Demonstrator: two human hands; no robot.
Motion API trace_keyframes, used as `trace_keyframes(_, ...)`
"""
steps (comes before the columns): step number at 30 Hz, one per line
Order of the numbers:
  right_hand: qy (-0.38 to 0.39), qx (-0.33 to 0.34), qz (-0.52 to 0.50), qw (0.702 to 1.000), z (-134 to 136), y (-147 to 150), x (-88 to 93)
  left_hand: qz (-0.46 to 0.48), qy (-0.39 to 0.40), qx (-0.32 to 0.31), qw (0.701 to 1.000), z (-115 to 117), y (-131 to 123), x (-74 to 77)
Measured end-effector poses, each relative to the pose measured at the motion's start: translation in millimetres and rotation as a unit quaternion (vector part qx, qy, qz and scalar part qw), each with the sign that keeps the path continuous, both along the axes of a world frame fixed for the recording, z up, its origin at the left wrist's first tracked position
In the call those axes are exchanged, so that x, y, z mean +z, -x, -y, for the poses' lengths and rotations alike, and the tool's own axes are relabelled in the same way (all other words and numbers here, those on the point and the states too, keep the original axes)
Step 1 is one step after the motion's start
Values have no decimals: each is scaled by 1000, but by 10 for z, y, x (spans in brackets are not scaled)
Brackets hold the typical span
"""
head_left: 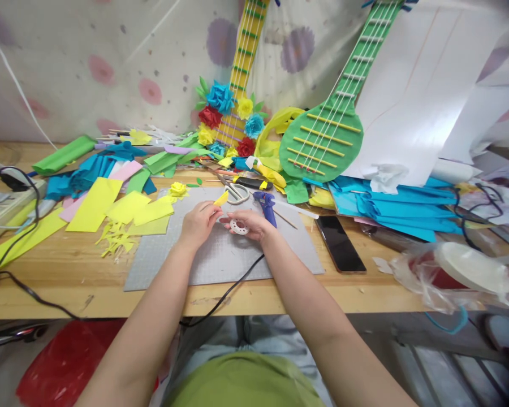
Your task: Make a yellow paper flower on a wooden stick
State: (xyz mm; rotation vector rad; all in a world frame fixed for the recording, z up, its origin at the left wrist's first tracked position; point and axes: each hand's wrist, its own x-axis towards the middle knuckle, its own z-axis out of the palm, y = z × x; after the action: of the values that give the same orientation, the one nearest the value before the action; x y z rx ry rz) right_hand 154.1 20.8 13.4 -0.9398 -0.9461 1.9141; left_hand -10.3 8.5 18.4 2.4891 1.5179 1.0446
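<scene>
Paper piece [221, 198], yellow, sits above the grey mat [229, 263], pinched in the left hand's [198, 224] grip. Right hand's [254, 224] grip is closed round a white spool [238, 230] just beside it. Step looks like pairing spool with paper; next move seemingly calls for a steady pinch. Spool's contents unclear; hands partly cover it and the paper's base.

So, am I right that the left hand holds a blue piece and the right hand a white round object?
Not quite: in the head view, the piece in the left hand is yellow; the right hand does hold a white round object.
</scene>
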Motion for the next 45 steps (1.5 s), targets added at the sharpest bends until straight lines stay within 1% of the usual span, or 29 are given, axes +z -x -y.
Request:
trace_keyframes(3, 63, 29, -25, 997, 4, -9, 40, 8, -12, 6, 1000, 6, -16, -6)
trace_keyframes(8, 57, 20, -30, 998, -6, -7, 54, 34, -18, 7, 999, 17, -30, 4)
trace_keyframes(11, 48, 25, -18, 998, 3, -19, 45, 80, -16, 23, 996, -9, 28, 0)
trace_keyframes(12, 35, 25, -10, 999, 7, -24, 37, 106, -19, 34, 994, -27, 57, -11)
trace_keyframes(14, -17, 12, 15, 1000, 12, -29, 12, 171, -22, 66, 983, -72, 112, -45)
trace_keyframes(15, -54, -2, 30, 998, 11, -29, -2, 204, -15, 84, 975, -95, 131, -65)
trace_keyframes(17, -137, -38, 62, 988, 6, -24, -25, 248, 24, 101, 963, -128, 143, -102)
trace_keyframes(20, -241, -77, 115, 961, 1, -13, -31, 294, 110, 79, 946, -129, 84, -116)
trace_keyframes(23, -301, -74, 157, 938, 16, -6, -10, 349, 187, 37, 917, -92, -19, -93)
trace_keyframes(25, -327, -71, 180, 925, 29, -3, -1, 374, 225, 13, 900, -71, -74, -86)
trace_keyframes(27, -348, -73, 197, 914, 33, -2, -4, 380, 242, 8, 893, -67, -99, -98)
trace_keyframes(29, -357, -75, 206, 908, 28, -1, -15, 382, 243, 26, 891, -81, -95, -121)
trace_keyframes(31, -354, -77, 207, 909, 21, -2, -23, 401, 233, 52, 884, -106, -73, -139)
trace_keyframes(34, -345, -86, 199, 913, 21, -5, -15, 458, 219, 84, 858, -130, -42, -134)
trace_keyframes(36, -342, -89, 196, 915, 28, -7, -3, 484, 219, 90, 842, -125, -39, -112)
trace_keyframes(38, -343, -90, 197, 914, 36, -10, 5, 483, 226, 75, 842, -106, -49, -91)
trace_keyframes(42, -345, -98, 198, 912, 42, -23, 6, 432, 230, -10, 872, -71, -65, -82)
trace_keyframes(44, -341, -104, 193, 914, 40, -34, 4, 413, 234, -35, 880, -70, -63, -94)
trace_keyframes(45, -341, -107, 190, 914, 37, -39, 3, 410, 236, -37, 880, -74, -60, -102)
